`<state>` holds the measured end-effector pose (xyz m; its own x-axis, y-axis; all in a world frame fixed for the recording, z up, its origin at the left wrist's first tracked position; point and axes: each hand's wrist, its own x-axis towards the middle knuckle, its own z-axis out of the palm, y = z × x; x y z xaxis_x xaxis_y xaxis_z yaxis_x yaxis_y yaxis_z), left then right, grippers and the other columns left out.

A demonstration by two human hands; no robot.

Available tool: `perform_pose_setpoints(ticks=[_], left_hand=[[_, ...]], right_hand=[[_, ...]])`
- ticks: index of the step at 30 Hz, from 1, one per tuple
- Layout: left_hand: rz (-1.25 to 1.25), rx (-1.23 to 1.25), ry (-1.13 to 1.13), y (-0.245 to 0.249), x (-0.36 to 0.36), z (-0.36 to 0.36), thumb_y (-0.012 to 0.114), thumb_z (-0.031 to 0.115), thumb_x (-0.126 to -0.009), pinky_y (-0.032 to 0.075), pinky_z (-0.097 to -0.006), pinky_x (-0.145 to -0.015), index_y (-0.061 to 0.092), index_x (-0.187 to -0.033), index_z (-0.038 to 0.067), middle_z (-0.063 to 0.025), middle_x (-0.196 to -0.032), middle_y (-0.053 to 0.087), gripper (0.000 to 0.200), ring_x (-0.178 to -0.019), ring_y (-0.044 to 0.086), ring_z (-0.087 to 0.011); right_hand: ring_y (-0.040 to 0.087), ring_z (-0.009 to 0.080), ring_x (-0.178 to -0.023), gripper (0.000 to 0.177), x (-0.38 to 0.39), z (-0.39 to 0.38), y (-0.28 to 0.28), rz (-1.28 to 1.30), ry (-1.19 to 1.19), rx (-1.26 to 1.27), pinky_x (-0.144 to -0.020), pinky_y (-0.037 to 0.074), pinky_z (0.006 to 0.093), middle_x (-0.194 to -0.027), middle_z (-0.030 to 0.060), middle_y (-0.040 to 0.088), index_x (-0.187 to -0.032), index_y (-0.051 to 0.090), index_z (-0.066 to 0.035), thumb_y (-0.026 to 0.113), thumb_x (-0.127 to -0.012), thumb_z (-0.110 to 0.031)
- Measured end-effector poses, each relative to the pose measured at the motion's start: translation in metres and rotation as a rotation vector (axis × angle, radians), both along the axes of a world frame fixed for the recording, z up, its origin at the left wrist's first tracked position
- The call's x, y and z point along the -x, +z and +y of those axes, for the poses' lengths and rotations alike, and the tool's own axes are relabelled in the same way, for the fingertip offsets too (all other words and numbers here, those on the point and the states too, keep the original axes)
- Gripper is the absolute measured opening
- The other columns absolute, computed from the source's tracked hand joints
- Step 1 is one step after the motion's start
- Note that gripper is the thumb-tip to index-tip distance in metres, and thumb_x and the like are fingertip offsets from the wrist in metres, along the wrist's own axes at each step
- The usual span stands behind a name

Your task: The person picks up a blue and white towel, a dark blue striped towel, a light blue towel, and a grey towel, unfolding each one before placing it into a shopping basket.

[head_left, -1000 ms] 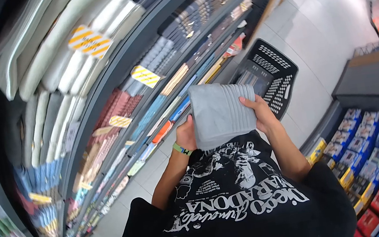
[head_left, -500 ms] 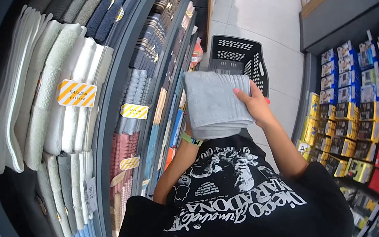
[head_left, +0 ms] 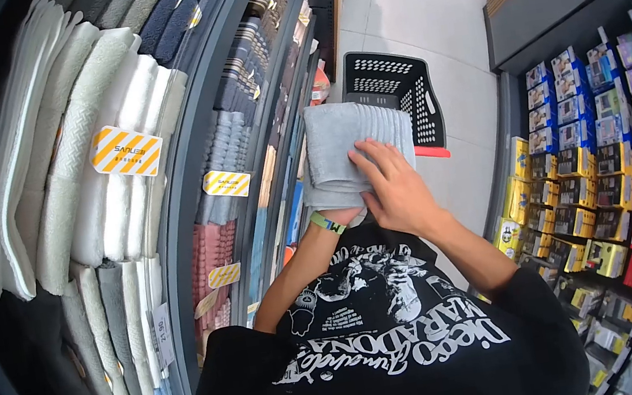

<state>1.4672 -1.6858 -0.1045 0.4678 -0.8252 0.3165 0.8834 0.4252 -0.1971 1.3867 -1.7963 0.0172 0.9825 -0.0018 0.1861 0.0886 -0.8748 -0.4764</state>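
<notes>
A folded light grey towel point(head_left: 332, 142) is held up in front of my chest, its ribbed band along the far and right part. My left hand point(head_left: 341, 214) supports it from below at the near edge; the fingers are hidden inside or beneath the folds. On top of the towel lies my right hand point(head_left: 389, 185), fingers stretched out over its near right part and thumb by the near edge. A green wristband point(head_left: 326, 223) circles my left wrist.
Shelves of folded towels point(head_left: 91, 141) with striped tags line the left side. A black shopping basket point(head_left: 391, 72) with a red handle point(head_left: 432, 152) stands beyond the towel on the tiled floor point(head_left: 446, 55). Boxed goods point(head_left: 571, 151) hang on the right.
My right hand has moved from the towel's right edge onto its top, near the front. The towel has shifted slightly and its near layers look looser.
</notes>
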Motion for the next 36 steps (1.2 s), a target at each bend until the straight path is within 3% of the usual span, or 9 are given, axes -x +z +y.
perform_pose_setpoints(ticks=[2, 4, 8, 10, 20, 22, 24, 26, 36], left_hand=[[0.006, 0.021, 0.011, 0.003, -0.007, -0.007, 0.027, 0.039, -0.104, 0.021, -0.0421, -0.119, 0.023, -0.15, 0.007, -0.0129, -0.155, 0.026, 0.056, -0.143, 0.026, -0.0259], [-0.035, -0.769, 0.109, 0.009, -0.013, -0.02, 0.028, 0.039, -0.104, 0.021, -0.0418, -0.119, 0.023, -0.15, 0.008, -0.0125, -0.154, 0.027, 0.056, -0.142, 0.027, -0.0247], [-0.427, -0.723, 0.253, 0.007, -0.032, -0.048, 0.028, 0.041, -0.104, 0.024, -0.0426, -0.118, 0.024, -0.15, 0.009, -0.0109, -0.153, 0.03, 0.056, -0.14, 0.032, -0.0245], [0.028, -0.581, 0.147, 0.012, -0.039, -0.062, 0.028, 0.039, -0.104, 0.029, -0.0431, -0.116, 0.033, -0.146, 0.01, -0.0104, -0.148, 0.04, 0.051, -0.136, 0.039, -0.026], [-0.071, -0.695, 0.108, -0.004, -0.041, -0.092, 0.03, 0.047, -0.101, 0.027, -0.0434, -0.116, 0.032, -0.148, 0.011, -0.0095, -0.152, 0.036, 0.059, -0.138, 0.036, -0.0273], [0.048, -0.623, 0.023, -0.013, -0.037, -0.092, 0.031, 0.05, -0.1, 0.027, -0.0443, -0.116, 0.031, -0.149, 0.011, -0.0098, -0.152, 0.035, 0.062, -0.139, 0.035, -0.0278], [0.173, -0.645, -0.107, -0.031, -0.031, -0.094, 0.033, 0.054, -0.098, 0.028, -0.0461, -0.115, 0.03, -0.15, 0.011, -0.0095, -0.154, 0.034, 0.067, -0.139, 0.035, -0.0287], [0.195, -0.676, -0.125, -0.045, -0.028, -0.103, 0.035, 0.055, -0.097, 0.032, -0.0471, -0.113, 0.034, -0.147, 0.009, -0.011, -0.149, 0.04, 0.069, -0.135, 0.041, -0.0291], [-0.297, -1.454, -0.346, -0.12, -0.13, -0.175, 0.061, 0.036, -0.094, 0.049, -0.0353, -0.095, 0.048, -0.134, -0.001, -0.0126, -0.125, 0.061, 0.056, -0.111, 0.061, -0.0217]], right_hand=[[0.045, 0.0377, -0.128, 0.057, -0.007, -0.008, -0.006, -0.023, -0.001, 0.061, -0.109, 0.036, 0.0479, -0.137, 0.0169, 0.048, -0.128, 0.052, -0.003, 0.067, -0.074, -0.005], [0.056, 0.0332, -0.116, 0.046, -0.018, -0.024, -0.019, -0.123, -0.024, -0.052, -0.103, 0.042, 0.0467, -0.124, 0.0152, 0.059, -0.119, 0.058, -0.003, 0.062, -0.074, 0.002], [0.065, 0.0293, -0.1, 0.037, -0.037, -0.059, -0.014, -0.233, -0.076, -0.136, -0.096, 0.048, 0.0457, -0.108, 0.012, 0.068, -0.11, 0.063, -0.004, 0.059, -0.074, 0.005], [0.068, 0.0286, -0.089, 0.04, -0.042, -0.07, -0.001, -0.301, -0.115, -0.106, -0.095, 0.05, 0.0445, -0.101, 0.0108, 0.071, -0.108, 0.066, -0.006, 0.056, -0.073, 0.009], [0.058, 0.0302, -0.109, 0.038, -0.023, -0.113, -0.03, -0.104, -0.134, -0.144, -0.091, 0.047, 0.0419, -0.116, 0.0161, 0.063, -0.113, 0.061, 0.002, 0.07, -0.081, -0.016], [0.055, 0.0289, -0.115, 0.059, -0.017, -0.125, -0.062, -0.016, -0.673, -0.63, -0.096, 0.044, 0.0436, -0.126, 0.0161, 0.057, -0.131, 0.047, 0.002, 0.072, -0.082, -0.021], [0.052, 0.0279, -0.121, 0.076, -0.008, -0.147, -0.095, 0.243, -0.713, -1.131, -0.104, 0.04, 0.0433, -0.134, 0.0137, 0.051, -0.143, 0.032, 0.0, 0.073, -0.084, -0.021], [0.049, 0.0268, -0.126, 0.075, 0.002, -0.16, -0.118, 0.571, -0.679, -2.174, -0.108, 0.037, 0.0421, -0.137, 0.0109, 0.048, -0.144, 0.032, -0.002, 0.074, -0.084, -0.017], [0.06, 0.0182, -0.107, 0.042, -0.059, -0.26, -0.243, 0.696, -0.648, -1.558, -0.095, 0.047, 0.0345, -0.119, 0.0105, 0.063, -0.127, 0.053, 0.004, 0.067, -0.089, -0.009]])
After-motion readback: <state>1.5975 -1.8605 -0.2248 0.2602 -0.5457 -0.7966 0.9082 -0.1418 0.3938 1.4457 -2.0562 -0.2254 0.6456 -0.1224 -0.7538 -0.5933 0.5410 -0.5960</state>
